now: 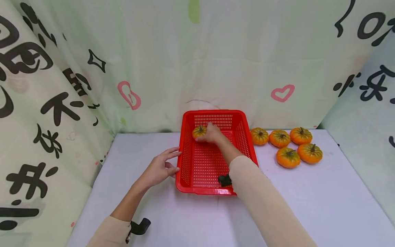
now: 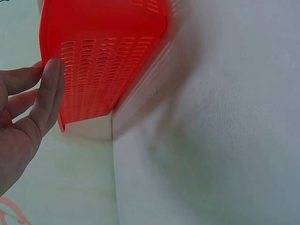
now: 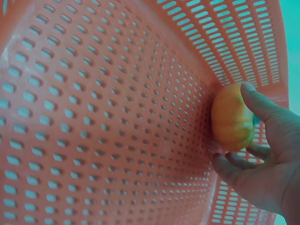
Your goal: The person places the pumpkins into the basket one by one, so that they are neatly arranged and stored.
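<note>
In the head view, a small orange pumpkin (image 1: 199, 131) lies in the far left corner of the red basket (image 1: 206, 190). The right hand (image 1: 212, 133) reaches inside and holds it from the right. The right wrist view shows the pumpkin (image 3: 232, 117) against the perforated plastic, with the thumb and fingers of the right hand (image 3: 269, 159) around it. Outside the basket, the left hand (image 1: 160, 168) touches its left rim. In the left wrist view, fingers of the left hand (image 2: 33, 103) rest on the rim and side wall of the basket (image 2: 93, 70).
Several orange pumpkins stand on the table (image 1: 333, 206) right of the basket, among them a near one (image 1: 288, 157) and a far one (image 1: 300, 136). Behind the table hangs a printed curtain (image 1: 222, 82), with another curtain side (image 1: 40, 137) at the left.
</note>
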Demonstrator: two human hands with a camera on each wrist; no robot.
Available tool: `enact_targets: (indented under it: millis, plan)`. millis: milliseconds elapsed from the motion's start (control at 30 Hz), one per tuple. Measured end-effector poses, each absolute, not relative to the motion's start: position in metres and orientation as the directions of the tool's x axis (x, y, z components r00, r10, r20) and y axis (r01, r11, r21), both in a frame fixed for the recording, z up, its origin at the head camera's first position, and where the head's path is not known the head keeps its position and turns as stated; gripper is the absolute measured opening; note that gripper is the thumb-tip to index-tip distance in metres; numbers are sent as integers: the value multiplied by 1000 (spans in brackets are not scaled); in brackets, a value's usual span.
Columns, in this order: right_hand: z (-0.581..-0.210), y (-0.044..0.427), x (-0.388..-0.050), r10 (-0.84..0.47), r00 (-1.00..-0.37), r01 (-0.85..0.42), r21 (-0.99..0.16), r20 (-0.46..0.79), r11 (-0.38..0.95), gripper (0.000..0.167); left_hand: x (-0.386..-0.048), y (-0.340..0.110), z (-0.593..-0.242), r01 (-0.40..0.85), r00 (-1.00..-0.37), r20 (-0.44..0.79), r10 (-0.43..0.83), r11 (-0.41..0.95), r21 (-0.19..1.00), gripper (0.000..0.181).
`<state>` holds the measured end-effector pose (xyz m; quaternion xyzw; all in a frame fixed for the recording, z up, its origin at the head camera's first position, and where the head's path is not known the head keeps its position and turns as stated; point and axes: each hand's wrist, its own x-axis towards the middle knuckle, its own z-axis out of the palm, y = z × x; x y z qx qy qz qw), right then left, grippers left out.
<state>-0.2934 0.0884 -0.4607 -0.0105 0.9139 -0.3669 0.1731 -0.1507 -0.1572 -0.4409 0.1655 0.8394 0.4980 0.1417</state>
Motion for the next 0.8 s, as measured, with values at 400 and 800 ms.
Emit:
enact_targets:
  millis: [400,800]
  plan:
    - [-405,118,-294,-188,-933,49,-624,-307,780,93,-150,-154,-438,146,-905,-74,418,471,870,59]
    - [-353,155,-291,-235,-937,-36,-596,-259,802,90,-150,-155,-438,139,-906,-83,416,476,868,59]
